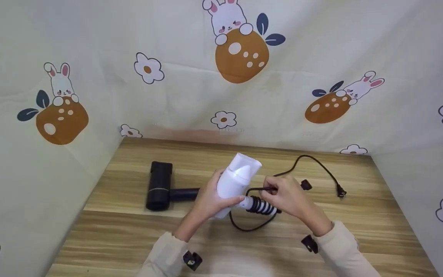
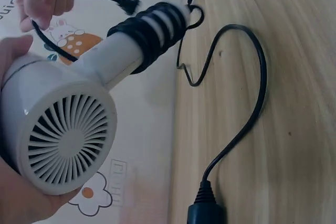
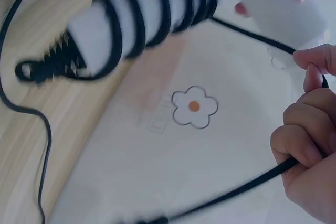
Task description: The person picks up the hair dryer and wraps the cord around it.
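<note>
A white hair dryer [image 1: 230, 184] is held by its body in my left hand [image 1: 209, 198], its flat nozzle tilted up and away. The left wrist view shows its round slotted vent [image 2: 71, 137]. A black cord [image 1: 260, 205] is wound in several turns round the white handle [image 2: 113, 59]. My right hand [image 1: 288, 195] grips a stretch of this cord beside the handle, with fingers curled round it in the right wrist view. The cord's black plug [image 1: 306, 184] sticks out past that hand. A loose loop of cord [image 1: 248, 230] hangs below the dryer.
A black hair dryer [image 1: 159, 186] lies on the wooden table [image 1: 121, 231] at the left, its handle pointing right. A black cord [image 1: 317, 163] with a plug [image 1: 341, 191] lies at the back right. Patterned cloth walls [image 1: 190, 104] enclose the table's back and sides.
</note>
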`<state>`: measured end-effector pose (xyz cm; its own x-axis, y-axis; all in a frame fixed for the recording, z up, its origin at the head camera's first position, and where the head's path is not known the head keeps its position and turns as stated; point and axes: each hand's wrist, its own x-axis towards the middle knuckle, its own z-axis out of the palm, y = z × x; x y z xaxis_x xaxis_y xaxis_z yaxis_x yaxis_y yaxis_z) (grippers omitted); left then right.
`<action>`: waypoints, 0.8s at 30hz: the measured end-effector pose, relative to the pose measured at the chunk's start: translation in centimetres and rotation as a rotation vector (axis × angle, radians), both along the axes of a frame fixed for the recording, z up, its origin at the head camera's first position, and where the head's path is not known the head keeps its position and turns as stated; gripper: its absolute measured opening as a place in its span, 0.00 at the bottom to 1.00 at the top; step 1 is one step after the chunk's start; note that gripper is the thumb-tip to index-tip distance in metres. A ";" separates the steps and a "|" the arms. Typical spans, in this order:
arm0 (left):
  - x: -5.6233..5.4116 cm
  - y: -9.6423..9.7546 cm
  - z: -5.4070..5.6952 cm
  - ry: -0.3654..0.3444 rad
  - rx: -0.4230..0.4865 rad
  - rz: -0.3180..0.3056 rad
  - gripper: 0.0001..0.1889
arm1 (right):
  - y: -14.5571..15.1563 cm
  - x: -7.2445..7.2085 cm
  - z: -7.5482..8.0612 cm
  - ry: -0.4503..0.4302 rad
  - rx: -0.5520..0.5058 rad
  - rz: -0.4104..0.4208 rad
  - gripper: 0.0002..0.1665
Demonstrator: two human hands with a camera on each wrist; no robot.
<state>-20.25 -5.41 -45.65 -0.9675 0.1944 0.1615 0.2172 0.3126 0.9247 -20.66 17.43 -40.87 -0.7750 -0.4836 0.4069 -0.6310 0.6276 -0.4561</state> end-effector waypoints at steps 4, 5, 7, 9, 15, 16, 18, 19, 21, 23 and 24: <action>-0.4 -0.2 -0.2 -0.010 0.117 0.096 0.41 | -0.3 0.6 0.3 -0.083 -0.038 0.029 0.09; -0.5 -0.3 -0.1 -0.008 0.139 0.116 0.41 | -0.3 0.7 0.3 -0.121 -0.062 0.033 0.09; -0.7 -0.5 0.1 -0.002 0.160 0.158 0.41 | -0.3 0.8 0.3 -0.189 -0.107 0.032 0.10; -0.7 -0.7 0.3 -0.001 0.180 0.198 0.42 | -0.4 0.9 0.2 -0.231 -0.142 0.026 0.13; -1.0 -0.9 0.6 0.001 0.306 0.327 0.38 | -0.9 1.1 -0.9 -0.252 -0.200 0.054 0.17; -1.0 -0.9 0.7 0.003 0.335 0.340 0.37 | -1.0 1.2 -1.1 -0.252 -0.198 0.066 0.17; -0.9 -0.8 0.9 -0.009 0.419 0.353 0.36 | -1.1 1.2 -1.4 -0.250 -0.166 0.094 0.16; -0.9 -0.8 1.0 -0.017 0.471 0.351 0.35 | -1.1 1.3 -1.6 -0.244 -0.137 0.114 0.15; -0.9 -0.8 1.1 -0.044 0.585 0.337 0.34 | -1.1 1.2 -1.9 -0.236 -0.070 0.160 0.14; -0.8 -0.9 1.1 -0.084 0.677 0.325 0.33 | -1.1 1.1 -2.2 -0.236 -0.003 0.205 0.13; -0.8 -0.9 1.1 -0.102 0.714 0.316 0.32 | -1.1 1.0 -2.5 -0.237 0.027 0.226 0.13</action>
